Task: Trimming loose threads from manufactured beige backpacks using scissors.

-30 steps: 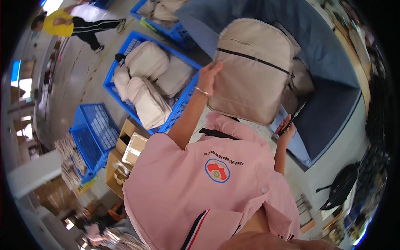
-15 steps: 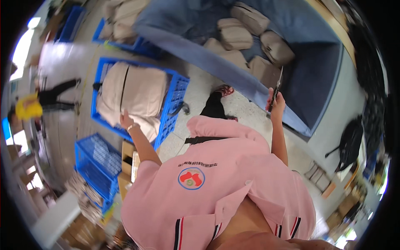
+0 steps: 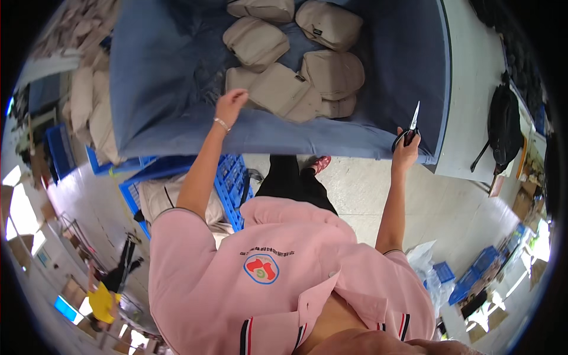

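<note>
My right hand [image 3: 406, 149] grips a pair of scissors [image 3: 412, 127] by the black handles, blades pointing up and away over the bin's near edge. My left hand [image 3: 231, 107] reaches over that edge, fingers loosely bent, apparently with nothing in them. Just beyond its fingertips, several beige bags lie in the large blue fabric-lined bin [image 3: 248, 142]. The nearest bag [image 3: 278, 89] lies flat, partly overlapped by a rounder bag [image 3: 334, 74] to its right. Farther back sit two plump bags [image 3: 256, 44] [image 3: 329, 25].
Below my left arm stands a blue plastic crate [image 3: 229, 186] holding a beige bag [image 3: 160, 198]. More beige bags [image 3: 103, 118] are piled at the left. A black bag [image 3: 506, 127] hangs at the right. A person in yellow [image 3: 103, 302] is at the far lower left.
I have turned left-hand side away from the crate toward the bin. My left hand has left the crate's bag and moved over the bin; the scissors stay in my right hand.
</note>
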Demonstrator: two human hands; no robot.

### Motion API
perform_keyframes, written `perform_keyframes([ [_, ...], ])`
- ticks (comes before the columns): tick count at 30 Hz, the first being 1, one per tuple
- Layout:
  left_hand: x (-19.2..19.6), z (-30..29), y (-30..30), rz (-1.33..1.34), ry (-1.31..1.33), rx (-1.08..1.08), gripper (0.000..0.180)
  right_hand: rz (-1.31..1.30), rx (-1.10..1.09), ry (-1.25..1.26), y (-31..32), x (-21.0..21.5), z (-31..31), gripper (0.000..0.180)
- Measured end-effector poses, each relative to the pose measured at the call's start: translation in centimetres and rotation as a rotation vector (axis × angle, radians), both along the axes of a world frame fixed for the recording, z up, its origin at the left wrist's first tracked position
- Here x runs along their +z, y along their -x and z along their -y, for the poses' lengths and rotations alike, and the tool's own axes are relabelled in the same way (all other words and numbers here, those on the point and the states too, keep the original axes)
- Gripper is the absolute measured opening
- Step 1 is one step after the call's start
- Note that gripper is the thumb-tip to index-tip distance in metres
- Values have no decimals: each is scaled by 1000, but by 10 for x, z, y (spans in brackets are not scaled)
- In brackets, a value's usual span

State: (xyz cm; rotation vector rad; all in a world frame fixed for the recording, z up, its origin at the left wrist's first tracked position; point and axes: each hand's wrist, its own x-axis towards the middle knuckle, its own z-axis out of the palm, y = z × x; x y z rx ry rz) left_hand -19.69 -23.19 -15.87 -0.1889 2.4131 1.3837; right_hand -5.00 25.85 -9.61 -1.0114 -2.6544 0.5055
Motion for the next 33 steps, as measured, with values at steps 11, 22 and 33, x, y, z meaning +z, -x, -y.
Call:
perform_keyframes([
  [11,-409,-49,15,830,236,170,48,-52,-166,55,-2,-22,1,35],
  [22,-494,-75,-26,1032,238,1038,70,-122,-185,134,-27,-23,0,35],
  [33,-232,-117,93,888,-701,550,39,-54,-149,14,2,-21,5,40],
])
